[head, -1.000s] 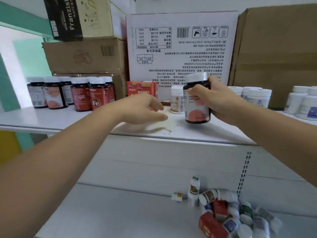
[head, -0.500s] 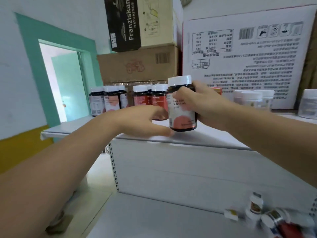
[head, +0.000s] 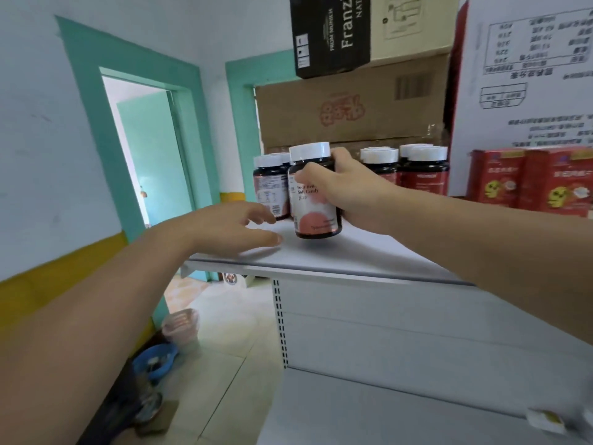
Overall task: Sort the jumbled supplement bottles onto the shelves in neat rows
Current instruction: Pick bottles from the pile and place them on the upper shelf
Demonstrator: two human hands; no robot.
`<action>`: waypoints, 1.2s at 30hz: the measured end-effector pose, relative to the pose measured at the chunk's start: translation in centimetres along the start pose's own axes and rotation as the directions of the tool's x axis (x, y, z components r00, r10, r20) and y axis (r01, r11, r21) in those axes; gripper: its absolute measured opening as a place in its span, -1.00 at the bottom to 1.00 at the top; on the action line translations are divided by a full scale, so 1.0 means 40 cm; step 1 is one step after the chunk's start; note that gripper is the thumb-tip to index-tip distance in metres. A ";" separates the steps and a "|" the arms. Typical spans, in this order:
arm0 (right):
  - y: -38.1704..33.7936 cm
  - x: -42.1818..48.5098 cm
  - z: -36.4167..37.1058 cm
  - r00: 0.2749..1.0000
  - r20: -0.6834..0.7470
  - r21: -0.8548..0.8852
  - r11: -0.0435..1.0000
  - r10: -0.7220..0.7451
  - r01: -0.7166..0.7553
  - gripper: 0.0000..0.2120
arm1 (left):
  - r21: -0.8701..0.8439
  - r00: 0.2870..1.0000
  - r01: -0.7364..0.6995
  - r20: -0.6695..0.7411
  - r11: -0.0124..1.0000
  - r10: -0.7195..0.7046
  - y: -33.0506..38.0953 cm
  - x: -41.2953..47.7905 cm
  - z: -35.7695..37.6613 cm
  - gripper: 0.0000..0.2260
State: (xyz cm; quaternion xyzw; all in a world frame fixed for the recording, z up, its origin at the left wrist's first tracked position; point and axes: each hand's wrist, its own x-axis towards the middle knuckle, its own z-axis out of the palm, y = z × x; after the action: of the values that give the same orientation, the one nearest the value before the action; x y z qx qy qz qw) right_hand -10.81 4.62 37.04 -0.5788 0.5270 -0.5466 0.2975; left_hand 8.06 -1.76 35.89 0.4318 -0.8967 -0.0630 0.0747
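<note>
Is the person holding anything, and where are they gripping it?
The right hand grips a dark supplement bottle around its upper body, just below the white cap. The left hand holds nothing.

- Brown carton (head: 353,114): stands at the back edge of the top shelf (head: 337,255), with a red printed logo and a barcode on its front face.
- Black box (head: 330,33): lies on top of the brown carton, with white lettering, partly cropped.
- Cream box (head: 407,24): touches the right side of the black box, on the same carton.
- White carton (head: 526,91): at the back right, its printed table and text upside down.
- 2 red packets (head: 497,178): side by side, upright, in front of the white carton.
- Teal door frame (head: 86,123): set in a white wall with a yellow band (head: 48,277) along its base.
- Tiled floor (head: 224,364): carries a pink basket (head: 181,327) and, nearer, a blue bowl (head: 155,364).
</note>
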 end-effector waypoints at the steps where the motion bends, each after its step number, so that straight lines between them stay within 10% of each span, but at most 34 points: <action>1: 0.005 0.009 0.013 1.000 -0.001 -0.006 1.000 -0.007 0.007 -0.57 | -0.003 1.000 0.010 0.000 1.000 -0.010 -0.017 0.000 0.007 -0.41; 10: 0.070 0.024 0.052 0.998 -0.015 -0.246 0.967 -0.069 0.063 -0.26 | -0.078 0.998 0.013 -0.066 0.997 -0.018 -0.057 0.023 0.077 -0.43; 27: 0.084 0.043 0.039 0.988 -0.144 -0.431 0.902 -0.062 -0.006 -0.34 | -0.033 0.995 -0.006 -0.100 0.999 0.003 -0.060 0.021 0.084 -0.42; 36: -0.011 -0.076 -0.049 1.000 -0.006 -0.737 0.676 0.010 -0.011 -0.64 | -0.043 0.984 0.035 -0.175 0.998 -0.042 -0.013 -0.048 0.045 -0.54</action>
State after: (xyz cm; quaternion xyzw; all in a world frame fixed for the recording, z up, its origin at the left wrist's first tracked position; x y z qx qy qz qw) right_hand -12.10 8.03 36.93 -0.6462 0.7060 -0.2868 0.0421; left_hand 9.30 -0.51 33.86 0.4515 -0.8766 -0.0438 0.1606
